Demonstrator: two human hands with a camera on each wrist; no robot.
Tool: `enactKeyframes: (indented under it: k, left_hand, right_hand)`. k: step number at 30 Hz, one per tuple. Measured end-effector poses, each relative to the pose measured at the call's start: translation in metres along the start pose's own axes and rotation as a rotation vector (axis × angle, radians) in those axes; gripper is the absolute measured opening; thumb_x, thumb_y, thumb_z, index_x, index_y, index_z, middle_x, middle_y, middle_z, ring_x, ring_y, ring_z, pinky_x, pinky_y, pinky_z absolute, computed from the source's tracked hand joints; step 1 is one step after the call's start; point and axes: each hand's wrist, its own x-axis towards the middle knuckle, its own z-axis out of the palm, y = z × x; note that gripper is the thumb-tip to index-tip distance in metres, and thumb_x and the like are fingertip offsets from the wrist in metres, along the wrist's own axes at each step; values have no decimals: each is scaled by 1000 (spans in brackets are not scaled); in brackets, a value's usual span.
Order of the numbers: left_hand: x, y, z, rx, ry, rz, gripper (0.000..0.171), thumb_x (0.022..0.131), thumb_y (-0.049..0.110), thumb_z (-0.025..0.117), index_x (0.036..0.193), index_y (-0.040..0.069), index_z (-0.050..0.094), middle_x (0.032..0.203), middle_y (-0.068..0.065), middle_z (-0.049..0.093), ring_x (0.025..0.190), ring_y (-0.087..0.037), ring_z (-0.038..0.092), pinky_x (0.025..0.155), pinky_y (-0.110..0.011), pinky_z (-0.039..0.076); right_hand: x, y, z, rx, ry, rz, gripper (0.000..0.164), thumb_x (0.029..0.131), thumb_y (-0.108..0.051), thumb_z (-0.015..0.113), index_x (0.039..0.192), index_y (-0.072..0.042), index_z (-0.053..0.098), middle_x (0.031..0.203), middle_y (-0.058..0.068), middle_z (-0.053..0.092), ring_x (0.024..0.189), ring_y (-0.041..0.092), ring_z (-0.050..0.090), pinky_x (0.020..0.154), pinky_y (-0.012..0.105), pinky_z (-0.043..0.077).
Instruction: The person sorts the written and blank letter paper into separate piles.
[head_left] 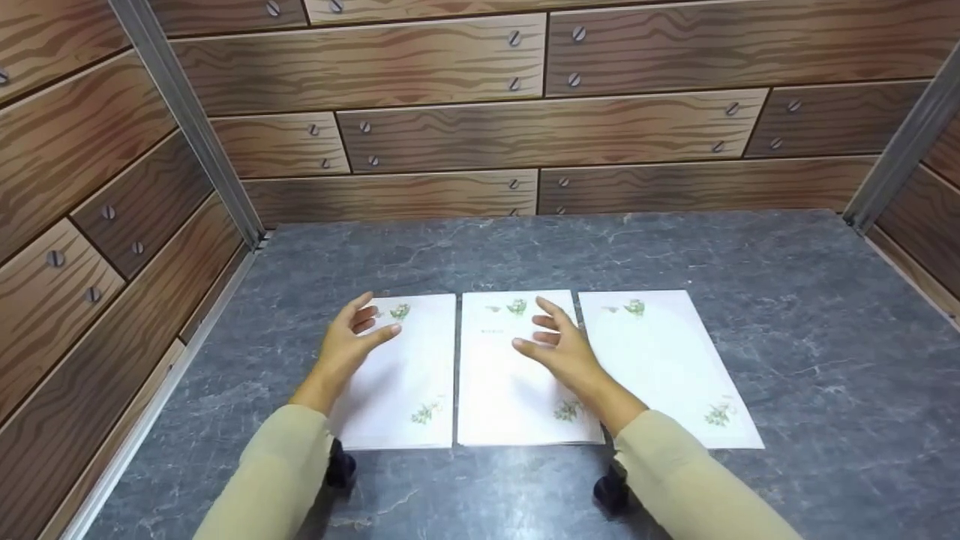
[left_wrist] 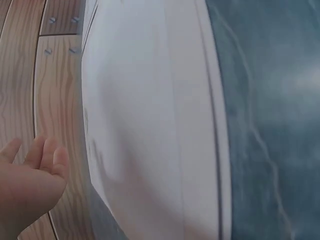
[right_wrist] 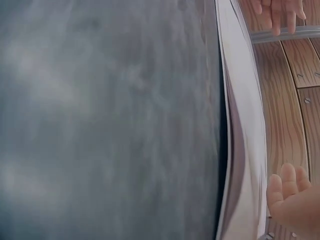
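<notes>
Three white paper sheets with small green plant prints lie side by side on a dark marbled table. Over the left sheet (head_left: 412, 367) hovers my left hand (head_left: 349, 341), its fingers loosely bent and holding nothing. My right hand (head_left: 562, 349) hangs above the right side of the middle sheet (head_left: 491, 382), fingers relaxed, thumb apart, palm facing left. The right sheet (head_left: 667, 360) lies beyond that hand. In the left wrist view the left hand (left_wrist: 35, 180) shows at the lower left, beside the white paper (left_wrist: 135, 100). The right wrist view has the right hand (right_wrist: 295, 200) at its right edge.
The grey-blue marbled table (head_left: 810, 337) stretches around the sheets. Wood-patterned panels (head_left: 435, 135) with printed screws stand behind it and at both sides. Metal posts (head_left: 195, 120) rise at the back corners. A dark strap piece (head_left: 611, 491) sits under each wrist.
</notes>
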Motion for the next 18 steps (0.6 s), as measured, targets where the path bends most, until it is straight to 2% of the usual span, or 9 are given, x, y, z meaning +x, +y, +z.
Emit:
enactKeyframes:
  k: [11,18]
  left_hand:
    - [-7,-14,-29,16,-8,-58,82,86,22,73,149,3,26,147,-22,33,134,-34,33,106,-42,34]
    - [-10,-24,-41,19,8,-113,85,85,23,75,150,3,24,146,-22,34,133,-33,35,106,-39,35]
  right_hand:
    - [1,-2,23,-15,-26,-7,80,84,-22,75,149,-8,29,138,22,42,122,38,45,98,48,42]
    - [3,-3,35,-15,-49,17,80,84,-22,74,149,-9,29,138,19,43,122,35,46,98,47,43]
